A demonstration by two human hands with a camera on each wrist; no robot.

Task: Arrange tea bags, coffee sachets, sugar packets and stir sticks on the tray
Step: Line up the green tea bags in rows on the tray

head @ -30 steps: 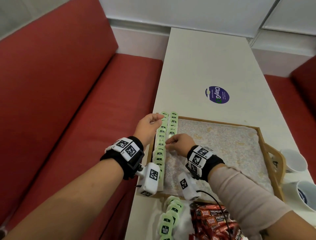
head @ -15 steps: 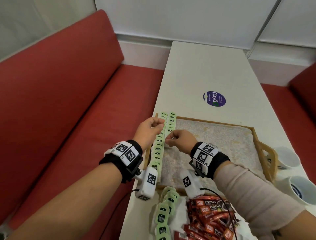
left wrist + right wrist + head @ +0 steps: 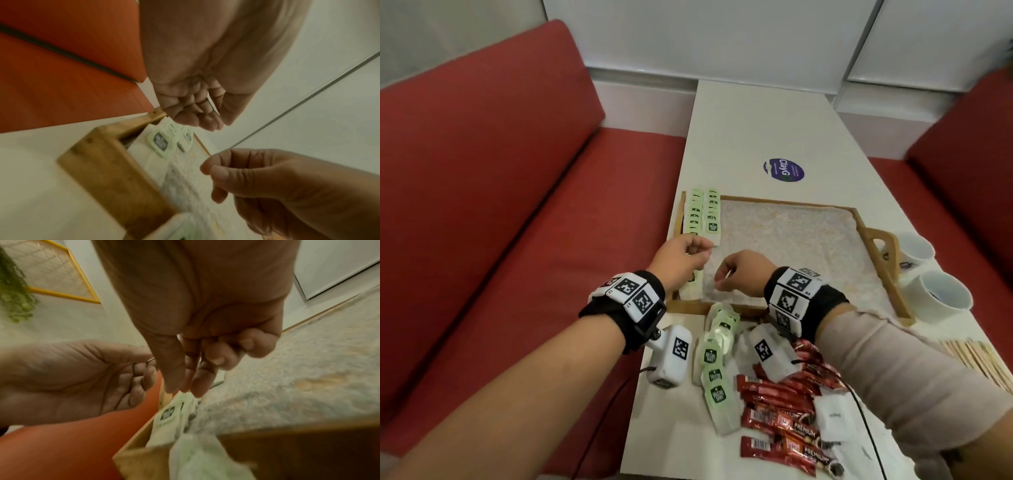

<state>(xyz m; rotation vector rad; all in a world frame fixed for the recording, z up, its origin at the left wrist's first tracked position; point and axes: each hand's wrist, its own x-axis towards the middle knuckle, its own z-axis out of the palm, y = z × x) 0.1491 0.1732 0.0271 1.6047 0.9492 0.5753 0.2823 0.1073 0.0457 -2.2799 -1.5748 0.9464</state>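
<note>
The wooden tray [image 3: 784, 199], lined with a pale cloth, lies on the white table. Two rows of green tea bags [image 3: 703, 216] run along its left side, also seen close up as tea bags [image 3: 160, 142]. My left hand [image 3: 685, 255] hovers over the near part of those rows, fingers curled, thumb against the forefinger, nothing seen in it. My right hand [image 3: 739, 272] hovers just right of it over the cloth, thumb and fingertips together, also with nothing visible. A loose pile of tea bags [image 3: 717, 356] lies in front of the tray, with red coffee sachets [image 3: 780, 421], white sugar packets [image 3: 834, 416] and wooden stir sticks [image 3: 976, 356].
Two white cups [image 3: 916, 250] [image 3: 943, 293] stand right of the tray's handle. A round purple sticker [image 3: 784, 170] marks the table beyond the tray. Red sofa seats [image 3: 517, 205] flank the table on both sides.
Both hands have drawn back from the middle of the tea bag rows toward the tray's near left corner. The rows stay in place, and the head view has pulled back.
</note>
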